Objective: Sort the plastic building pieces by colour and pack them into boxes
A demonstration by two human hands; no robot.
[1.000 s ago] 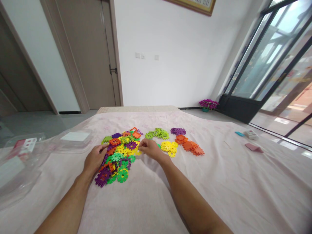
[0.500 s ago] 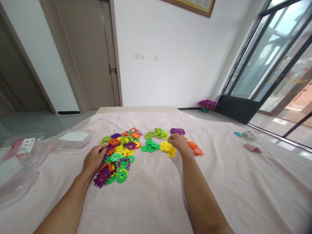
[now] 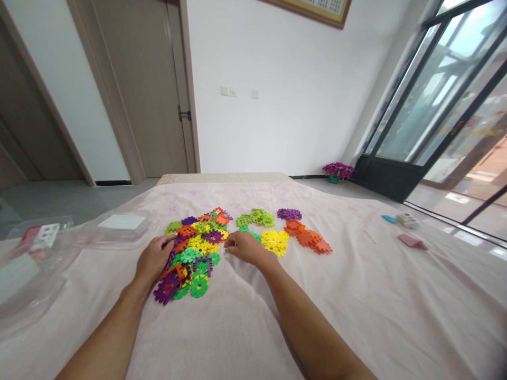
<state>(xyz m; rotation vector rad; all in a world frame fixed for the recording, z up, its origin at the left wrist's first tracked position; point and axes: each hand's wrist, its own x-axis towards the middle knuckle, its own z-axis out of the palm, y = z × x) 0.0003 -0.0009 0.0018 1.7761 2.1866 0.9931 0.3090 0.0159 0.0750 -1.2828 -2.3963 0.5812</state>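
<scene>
Your right hand (image 3: 247, 247) has swung back from the yellow pieces (image 3: 274, 243) to the mixed pile's (image 3: 203, 244) right edge, partly covering the green pieces (image 3: 253, 233); fingers curled, can't tell if pinching. Left hand (image 3: 153, 258) unmoved at the pile's left edge, fingers bent, grip unclear. Pile lies between them.

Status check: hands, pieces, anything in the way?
Left hand at left edge of mixed pile. Right hand near its right edge, grip unclear. Darker-green cluster partly hidden behind right hand.
</scene>
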